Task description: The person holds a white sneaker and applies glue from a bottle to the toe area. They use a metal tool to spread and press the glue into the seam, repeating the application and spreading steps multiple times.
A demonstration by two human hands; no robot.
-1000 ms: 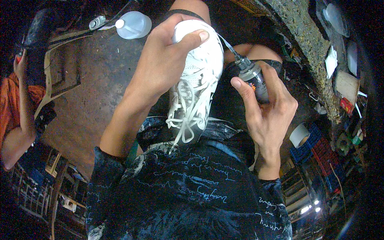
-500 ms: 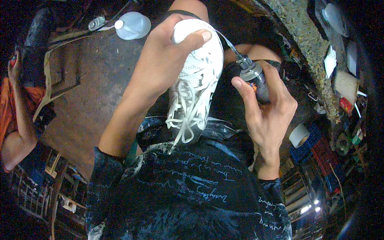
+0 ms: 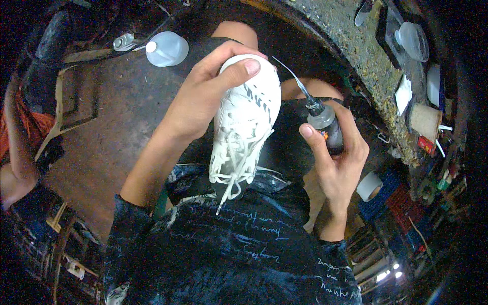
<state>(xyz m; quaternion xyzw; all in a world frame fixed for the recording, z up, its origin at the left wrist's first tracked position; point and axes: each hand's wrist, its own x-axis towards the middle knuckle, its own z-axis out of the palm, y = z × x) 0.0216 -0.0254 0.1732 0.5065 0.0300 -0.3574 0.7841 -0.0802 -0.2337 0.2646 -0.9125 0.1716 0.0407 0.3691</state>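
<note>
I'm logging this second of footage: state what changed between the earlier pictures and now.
Little changed. The right hand with the small needle-tipped bottle rose slightly and edged nearer the white shoe. At far left, another person's arm shifted. The left hand grips the shoe's toe as before; nothing was let go.

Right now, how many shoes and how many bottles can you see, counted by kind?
White shoes: 1, the laced shoe in the left hand
Bottles: 2, the nozzle bottle in the right hand, the clear bottle on the floor
Total: 3
</note>
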